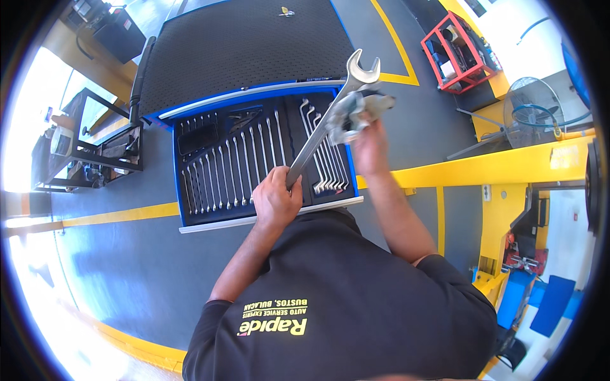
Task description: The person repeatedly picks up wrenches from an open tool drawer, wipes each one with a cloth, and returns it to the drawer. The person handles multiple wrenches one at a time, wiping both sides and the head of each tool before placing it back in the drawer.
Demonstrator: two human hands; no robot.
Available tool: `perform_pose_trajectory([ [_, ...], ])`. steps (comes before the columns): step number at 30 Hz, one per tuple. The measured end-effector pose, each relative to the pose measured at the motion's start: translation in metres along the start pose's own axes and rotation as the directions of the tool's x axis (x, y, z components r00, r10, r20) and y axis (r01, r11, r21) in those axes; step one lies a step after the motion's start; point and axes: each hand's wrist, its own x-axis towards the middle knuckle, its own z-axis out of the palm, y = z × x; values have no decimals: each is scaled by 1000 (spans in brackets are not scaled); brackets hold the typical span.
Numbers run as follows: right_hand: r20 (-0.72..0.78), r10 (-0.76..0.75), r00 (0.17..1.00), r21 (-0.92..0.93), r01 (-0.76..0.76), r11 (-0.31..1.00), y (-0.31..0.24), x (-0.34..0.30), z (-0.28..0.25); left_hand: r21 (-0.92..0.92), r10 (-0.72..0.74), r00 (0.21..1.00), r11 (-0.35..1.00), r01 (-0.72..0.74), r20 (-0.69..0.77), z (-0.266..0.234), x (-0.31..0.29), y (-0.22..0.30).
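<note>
Closest to the lens is a black short-sleeved T-shirt with yellow lettering [356, 292] on the person wearing the camera. Main thing going on is just past it: a big silver metal wrench with an open-ended head [311, 147], held up above the right part of a drawer, slanting so the head points away and to the right.

Left hand [278, 197] has its grip closed around the near end of the wrench, so that end is covered up. Right hand [372, 146] has its grip on a crumpled grey-white cloth [361, 113] that's up against the shaft just below the head. It's kinda blurry, and I can't tell how far around the cloth goes.

Underneath is a pulled-out blue drawer with a silver front edge [213, 225]. On its left side there's a row of slim silver wrenches [236, 171], lined up with the longer ones toward the right. Over on the right there's a second batch, silver wrenches with bent ends [327, 165], partly behind the big one.

Behind that, the cabinet has a black textured tabletop [241, 51] with a small yellow-and-white item [286, 11] near the far edge. Further out: dark metal rack [95, 159] on the left, red metal trolley [467, 81] and round wire-cage fan [534, 111] on the right, plus a thick yellow beam [489, 166] over the grey floor [127, 260].
</note>
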Motion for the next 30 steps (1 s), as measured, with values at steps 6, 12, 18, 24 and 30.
perform_pose_trajectory([
  [6, 190, -152, 970, -473, 226, 852, -47, -7, -10, -32, -34, 996, 999, 31, -80, -16, -6, 2],
  [12, 215, 332, 919, 75, -354, 932, -11, -32, 9, -77, -64, 995, 995, 58, -79, -22, -2, 13],
  [18, 516, 355, 779, 463, -603, 650, -10, -26, -5, -102, -99, 991, 991, 90, -87, -30, -3, 21],
  [24, 291, 226, 930, 466, -344, 815, -20, -31, 12, -138, -191, 980, 974, 181, -59, -38, -4, 25],
  [30, 355, 368, 860, 334, -484, 809, -4, -28, 36, -142, -203, 978, 971, 195, -45, -30, 4, 24],
])
